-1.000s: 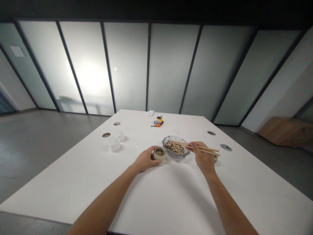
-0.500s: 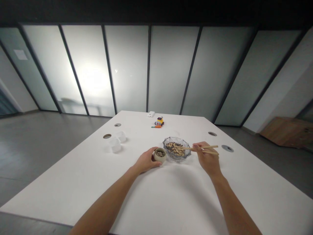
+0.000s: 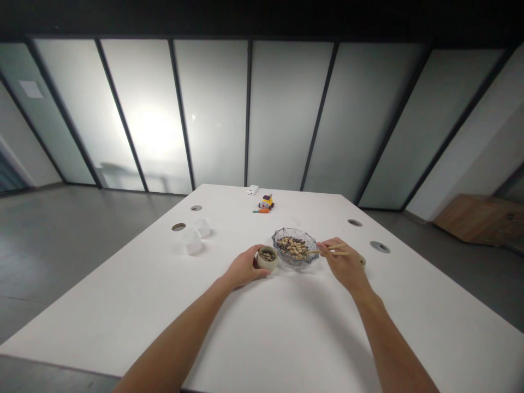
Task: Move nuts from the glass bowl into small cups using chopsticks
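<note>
My left hand (image 3: pixel 246 267) is wrapped round a small pale cup (image 3: pixel 268 264) from its left side. Inside the cup lie striped seeds (image 3: pixel 268 255), like sunflower seeds. Just right of the cup stands a clear glass bowl (image 3: pixel 302 262) with a jagged rim, holding peanuts and dark seeds (image 3: pixel 292 247). In my right hand (image 3: pixel 343 263) is a pair of chopsticks (image 3: pixel 333 251), with the tips over the right part of the bowl. Whether the tips grip anything cannot be made out. Beside my right hand, partly hidden behind it, shows a small greenish-beige object (image 3: pixel 362 261).
Two translucent white containers (image 3: pixel 191 243) stand at the left of the white table (image 3: pixel 245 338). Farther back are a yellow toy vehicle (image 3: pixel 267 201), an orange toy carrot (image 3: pixel 264 210) and a white box (image 3: pixel 252 190). Round holes (image 3: pixel 380 247) sit near both side edges.
My right hand has shifted slightly left and turned, so the chopsticks sit lower and their tips have moved toward the bowl's right side. My left hand still holds the cup in place.
</note>
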Demonstrator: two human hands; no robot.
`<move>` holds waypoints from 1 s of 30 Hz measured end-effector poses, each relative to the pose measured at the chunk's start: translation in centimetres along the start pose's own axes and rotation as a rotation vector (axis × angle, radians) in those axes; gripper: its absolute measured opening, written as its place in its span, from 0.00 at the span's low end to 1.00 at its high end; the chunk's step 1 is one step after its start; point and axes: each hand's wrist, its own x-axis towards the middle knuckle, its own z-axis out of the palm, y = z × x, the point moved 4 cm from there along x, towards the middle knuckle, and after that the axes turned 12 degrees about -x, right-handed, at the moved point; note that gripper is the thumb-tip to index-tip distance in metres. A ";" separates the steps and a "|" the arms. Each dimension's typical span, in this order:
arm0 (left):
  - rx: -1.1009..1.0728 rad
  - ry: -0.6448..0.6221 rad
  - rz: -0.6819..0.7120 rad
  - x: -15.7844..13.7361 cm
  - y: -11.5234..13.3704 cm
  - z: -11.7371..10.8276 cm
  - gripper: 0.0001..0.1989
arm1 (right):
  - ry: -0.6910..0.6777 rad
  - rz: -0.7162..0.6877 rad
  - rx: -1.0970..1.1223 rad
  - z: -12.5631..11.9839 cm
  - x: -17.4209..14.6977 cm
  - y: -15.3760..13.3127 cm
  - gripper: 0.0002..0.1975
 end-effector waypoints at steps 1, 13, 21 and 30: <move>-0.003 0.000 0.004 0.0 0.0 0.0 0.37 | -0.008 -0.001 0.008 0.0 0.0 -0.1 0.28; -0.008 -0.006 0.020 0.0 -0.1 0.0 0.36 | 0.063 -0.026 -0.029 -0.4 0.5 -0.1 0.31; -0.001 -0.010 0.021 0.1 0.1 -0.1 0.37 | 0.057 0.062 0.049 -0.1 0.2 0.3 0.30; -0.005 -0.015 0.022 0.1 -0.2 0.0 0.37 | 0.108 0.106 0.055 -0.5 0.2 0.4 0.29</move>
